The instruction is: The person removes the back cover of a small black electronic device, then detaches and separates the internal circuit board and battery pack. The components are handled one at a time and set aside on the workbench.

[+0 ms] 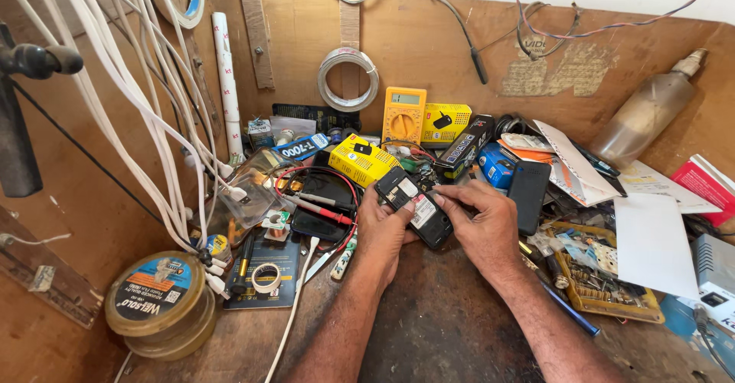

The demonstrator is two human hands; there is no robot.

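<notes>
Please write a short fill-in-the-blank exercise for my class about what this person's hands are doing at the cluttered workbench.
1. Both hands, the left hand and the right hand, hold a small black ____ with its back cover off.
2. The multimeter leaning against the back wall is ____ in colour.
3. The red and black probes lie to the ____ of the hands.
4. The dusty bottle leans at the far ____ of the bench.

Missing words: phone; yellow; left; right

Both bare forearms reach forward and converge. The left hand (pixel 383 226) cups from below with curled fingers; the right hand (pixel 478 218) presses fingertips in from above.
</notes>
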